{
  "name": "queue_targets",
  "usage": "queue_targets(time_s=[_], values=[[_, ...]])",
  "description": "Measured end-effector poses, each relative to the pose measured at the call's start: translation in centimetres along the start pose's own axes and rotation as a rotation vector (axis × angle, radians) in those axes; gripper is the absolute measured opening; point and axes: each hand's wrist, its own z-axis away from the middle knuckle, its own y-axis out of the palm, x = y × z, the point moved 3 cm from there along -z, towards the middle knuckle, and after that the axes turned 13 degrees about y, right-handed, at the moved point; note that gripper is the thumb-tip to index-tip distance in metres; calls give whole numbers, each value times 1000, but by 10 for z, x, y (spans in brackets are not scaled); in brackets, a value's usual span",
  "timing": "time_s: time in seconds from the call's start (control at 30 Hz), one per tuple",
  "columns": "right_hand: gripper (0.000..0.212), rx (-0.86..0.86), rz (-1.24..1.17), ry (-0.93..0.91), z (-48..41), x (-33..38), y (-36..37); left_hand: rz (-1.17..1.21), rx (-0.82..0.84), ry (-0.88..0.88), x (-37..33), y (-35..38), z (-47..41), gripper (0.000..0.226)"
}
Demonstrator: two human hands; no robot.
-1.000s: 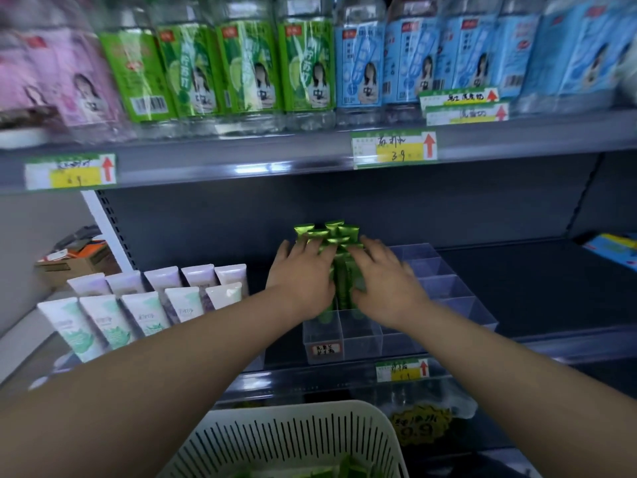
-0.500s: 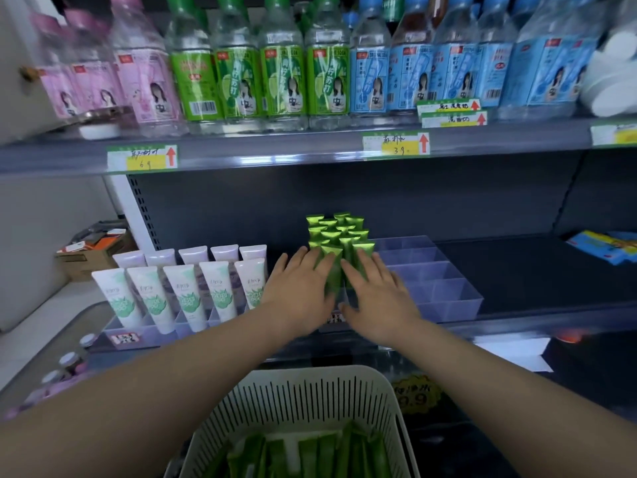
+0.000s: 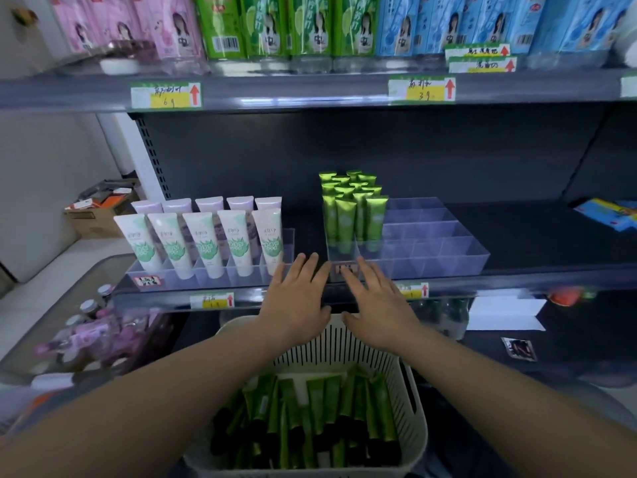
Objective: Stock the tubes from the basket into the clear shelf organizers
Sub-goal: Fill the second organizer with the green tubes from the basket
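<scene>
Several shiny green tubes [image 3: 351, 208] stand upright, caps down, in the left columns of a clear divided organizer [image 3: 448, 257] on the middle shelf. A white slotted basket [image 3: 344, 343] sits low in front of me, with several more green tubes [image 3: 310, 419] lying in it. My left hand [image 3: 296, 301] and my right hand [image 3: 375, 305] hover side by side over the basket's far rim, just below the shelf edge. Both hands are flat, fingers spread, holding nothing.
A second clear organizer [image 3: 213, 274] to the left holds white and pale tubes [image 3: 203, 243]. Bottles [image 3: 269, 25] line the shelf above. Price tags [image 3: 427, 89] hang on the shelf edges. A cardboard box [image 3: 100, 212] sits at far left, and blue packets [image 3: 610, 215] lie at far right.
Both hands have pulled back from the standing green tubes, down toward the basket. The view has tilted down, showing more of the basket and its tubes.
</scene>
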Motion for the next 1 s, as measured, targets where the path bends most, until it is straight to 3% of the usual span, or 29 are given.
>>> queue_targets(time_s=[0.43, 0.83, 1.0], values=[[77, 250, -25, 42, 12, -5, 84, 114, 242, 18, 7, 87, 8, 74], [66, 510, -16, 133, -3, -24, 154, 343, 452, -22, 17, 176, 4, 40], [60, 588, 47, 166, -22, -34, 192, 421, 558, -72, 22, 217, 1, 53]])
